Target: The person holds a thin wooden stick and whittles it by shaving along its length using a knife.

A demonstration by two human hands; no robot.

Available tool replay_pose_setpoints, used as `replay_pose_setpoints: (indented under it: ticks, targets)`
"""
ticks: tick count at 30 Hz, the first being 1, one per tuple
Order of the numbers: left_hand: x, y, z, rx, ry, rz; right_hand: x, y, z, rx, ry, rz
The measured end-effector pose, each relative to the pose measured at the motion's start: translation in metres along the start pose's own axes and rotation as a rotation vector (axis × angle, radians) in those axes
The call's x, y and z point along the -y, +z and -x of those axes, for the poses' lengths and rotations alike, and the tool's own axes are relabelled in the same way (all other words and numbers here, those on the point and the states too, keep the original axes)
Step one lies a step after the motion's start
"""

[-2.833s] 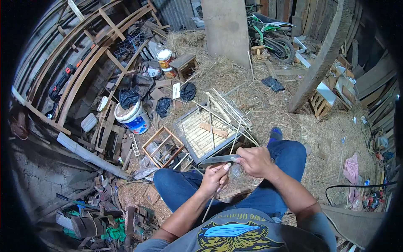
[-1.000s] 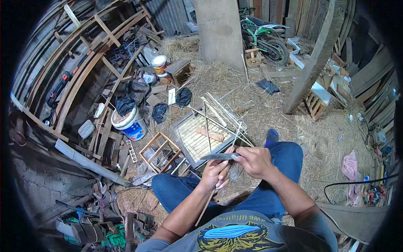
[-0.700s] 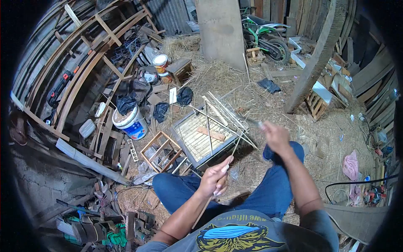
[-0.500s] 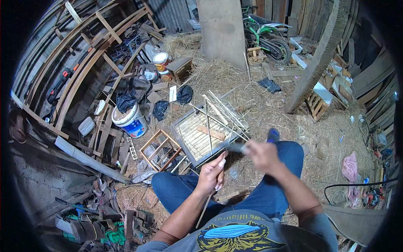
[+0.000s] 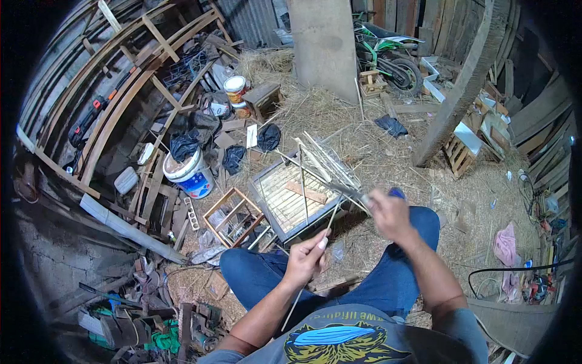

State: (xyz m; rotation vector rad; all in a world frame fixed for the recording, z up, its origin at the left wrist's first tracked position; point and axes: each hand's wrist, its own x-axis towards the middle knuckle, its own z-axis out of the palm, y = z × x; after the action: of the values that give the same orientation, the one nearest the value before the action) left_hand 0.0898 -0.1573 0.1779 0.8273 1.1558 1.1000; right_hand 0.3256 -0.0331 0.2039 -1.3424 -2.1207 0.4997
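Observation:
A thin bamboo strip (image 5: 332, 217) is pinched in my left hand (image 5: 307, 259), one end pointing up and away, the other running down towards my shirt. My right hand (image 5: 389, 213) is wrapped round the handle of a knife (image 5: 347, 190), whose blade points left, above the strip's upper end and apart from my left hand. Beyond my hands stands a dark-framed box with a slatted top (image 5: 280, 206). On it lie a flat piece of wood (image 5: 305, 192) and several long thin sticks (image 5: 318, 159).
Left of the box is a small wooden frame (image 5: 234, 216), with a white bucket (image 5: 190, 173) behind it. A slanting wooden post (image 5: 459, 91) rises at the right. Farther back are a board (image 5: 325, 48) and a green motorbike (image 5: 388, 54). Straw covers the ground.
My right hand moved away to the right with the knife, came back over the strip, and is now raised up and right again. My left hand keeps hold of the strip.

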Motion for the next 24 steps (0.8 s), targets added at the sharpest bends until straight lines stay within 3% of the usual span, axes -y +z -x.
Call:
replay_pose_setpoints:
  ticks: [3,7,11,13,14,18,20,21,24]
  targets:
    - [-0.006,0.011,-0.009,-0.079,0.114,0.006,0.046,0.01,0.024,0.106,-0.159,-0.104]
    - [-0.006,0.001,-0.006,0.083,0.034,0.007,0.049,0.024,0.025,0.122,-0.252,-0.086]
    - [-0.007,0.001,-0.005,0.075,0.0,0.064,0.037,0.023,0.019,0.135,-0.246,0.025]
    - [-0.018,0.007,0.003,0.015,-0.03,0.122,0.01,0.019,0.004,0.084,-0.058,0.151]
    - [-0.011,0.0,0.008,0.065,-0.046,0.007,-0.011,0.015,-0.007,0.042,0.073,0.143]
    - [-0.002,-0.004,0.005,0.017,-0.017,-0.03,-0.028,0.005,-0.014,0.02,0.202,-0.03]
    - [-0.008,-0.001,-0.002,-0.06,-0.012,-0.075,-0.001,0.023,-0.005,-0.052,0.043,-0.444]
    - [-0.004,0.003,-0.006,-0.095,0.046,-0.082,0.017,0.018,0.002,0.12,0.095,-0.439]
    - [-0.004,0.007,-0.011,-0.097,0.076,-0.003,0.055,0.016,0.018,0.183,-0.126,-0.257]
